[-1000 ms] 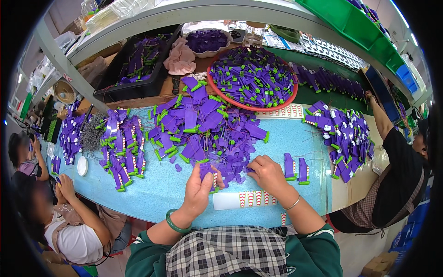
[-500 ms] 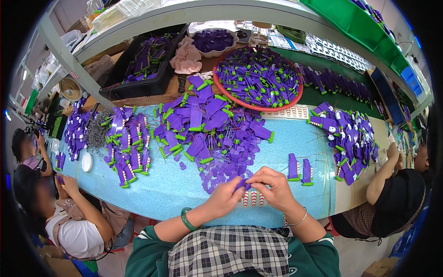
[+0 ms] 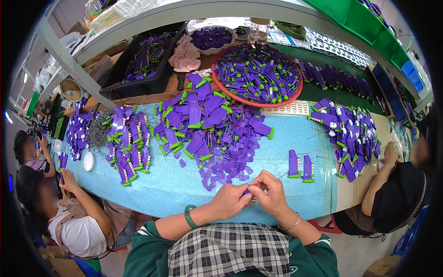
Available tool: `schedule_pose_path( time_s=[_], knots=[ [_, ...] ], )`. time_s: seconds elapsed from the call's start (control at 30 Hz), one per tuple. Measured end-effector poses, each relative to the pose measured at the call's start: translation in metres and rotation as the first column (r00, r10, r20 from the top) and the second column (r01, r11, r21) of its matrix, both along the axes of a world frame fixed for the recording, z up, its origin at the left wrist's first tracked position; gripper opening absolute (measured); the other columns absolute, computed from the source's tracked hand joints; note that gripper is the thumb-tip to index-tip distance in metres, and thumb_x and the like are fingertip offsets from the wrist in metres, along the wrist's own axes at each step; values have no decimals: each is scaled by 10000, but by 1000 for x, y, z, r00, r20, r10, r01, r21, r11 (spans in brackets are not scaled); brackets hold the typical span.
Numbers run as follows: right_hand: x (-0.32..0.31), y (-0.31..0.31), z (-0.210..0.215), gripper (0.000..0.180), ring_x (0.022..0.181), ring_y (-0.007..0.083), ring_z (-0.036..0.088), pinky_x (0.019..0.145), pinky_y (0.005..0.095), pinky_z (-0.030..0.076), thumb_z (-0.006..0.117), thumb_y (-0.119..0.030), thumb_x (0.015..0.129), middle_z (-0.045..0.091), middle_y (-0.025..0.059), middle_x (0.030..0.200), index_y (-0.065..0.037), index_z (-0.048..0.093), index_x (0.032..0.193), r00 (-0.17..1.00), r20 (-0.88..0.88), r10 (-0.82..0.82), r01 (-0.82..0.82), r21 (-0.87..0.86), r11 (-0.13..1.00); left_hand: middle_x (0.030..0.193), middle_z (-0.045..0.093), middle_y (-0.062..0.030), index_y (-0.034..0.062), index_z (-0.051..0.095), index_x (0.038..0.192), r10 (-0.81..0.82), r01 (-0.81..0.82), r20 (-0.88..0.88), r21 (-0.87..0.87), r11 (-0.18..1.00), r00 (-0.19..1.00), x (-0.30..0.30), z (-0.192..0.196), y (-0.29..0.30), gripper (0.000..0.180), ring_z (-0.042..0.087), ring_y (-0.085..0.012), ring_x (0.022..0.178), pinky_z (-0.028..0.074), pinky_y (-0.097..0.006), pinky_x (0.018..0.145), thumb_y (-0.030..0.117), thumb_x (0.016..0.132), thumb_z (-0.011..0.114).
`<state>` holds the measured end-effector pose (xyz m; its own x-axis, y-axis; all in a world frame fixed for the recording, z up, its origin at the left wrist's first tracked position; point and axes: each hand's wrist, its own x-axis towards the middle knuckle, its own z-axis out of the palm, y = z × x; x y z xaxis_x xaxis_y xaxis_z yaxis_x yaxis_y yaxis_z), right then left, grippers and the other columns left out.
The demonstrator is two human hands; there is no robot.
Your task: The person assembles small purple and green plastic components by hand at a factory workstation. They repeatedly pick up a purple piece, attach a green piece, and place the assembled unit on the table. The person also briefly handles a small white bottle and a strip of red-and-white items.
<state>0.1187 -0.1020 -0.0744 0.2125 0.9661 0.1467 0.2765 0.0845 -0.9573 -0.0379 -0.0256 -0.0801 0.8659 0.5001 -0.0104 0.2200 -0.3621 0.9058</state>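
Close to the table's front edge, my left hand [image 3: 228, 201] and my right hand [image 3: 271, 194] meet with fingertips closed on a small purple plastic piece [image 3: 246, 191]. Most of that piece is hidden by the fingers. A bit of red-and-white striped sticker [image 3: 253, 200] shows just below the fingertips; whether it is held or lies on the table I cannot tell. Just beyond my hands spreads a heap of small purple plastic pieces [image 3: 221, 168]. Two purple parts with green ends and striped edges, one of them a purple-green part [image 3: 294, 164], lie to the right of my right hand.
Larger purple-green parts [image 3: 203, 113] are heaped mid-table, more at left [image 3: 127, 143] and right [image 3: 353, 138]. Behind stand a red round basket [image 3: 295, 98] full of parts and a black tray [image 3: 138, 90]. A shelf beam [image 3: 207, 15] crosses overhead. Co-workers sit at both sides.
Both hands have drawn slightly nearer to me with the purple piece. The striped stickers that showed beneath them are now mostly covered. The two purple-green parts at right stay put.
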Motion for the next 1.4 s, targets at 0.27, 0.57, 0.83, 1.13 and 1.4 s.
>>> schedule_pose_path(
  time_s=[0.27,0.57,0.83,1.13,1.4],
  knots=[
    [31,-4,2,74,618,65,553,540,211,434,654,-67,831,559,28,738,-18,603,814,978,-207,-2,-32,-159,987,723,663,-46,28,602,1001,-158,135,-51,-312,941,986,27,8,7,253,637,-151,632,502,-313,586,238,968,467],
    [98,-10,38,283,839,213,547,720,359,421,757,-203,686,575,30,864,-103,654,929,473,860,-190,168,124,978,793,661,-207,-7,494,1182,39,140,-425,383,913,904,135,14,120,351,663,-327,735,515,-448,679,204,903,517],
    [25,-21,0,293,881,199,539,734,352,404,745,-213,700,577,25,910,-88,648,947,681,720,133,-201,8,980,623,621,-150,2,575,781,218,-38,-200,648,761,955,138,1,118,270,623,-356,630,481,-458,569,257,871,586],
    [-4,-5,-16,196,822,190,526,693,346,391,714,-173,715,545,17,817,-91,656,883,618,782,83,-97,-29,995,1068,557,-116,-16,393,1252,235,-306,352,160,938,906,7,71,43,564,656,-221,872,562,-314,747,-103,765,663],
    [-20,-1,-30,138,751,186,524,655,338,376,723,-151,716,524,-2,769,-132,658,835,686,725,52,-88,13,996,1023,572,-89,47,404,1180,458,-142,124,-852,503,880,-47,9,9,286,629,-201,843,550,-306,594,53,920,522]
  ],
)
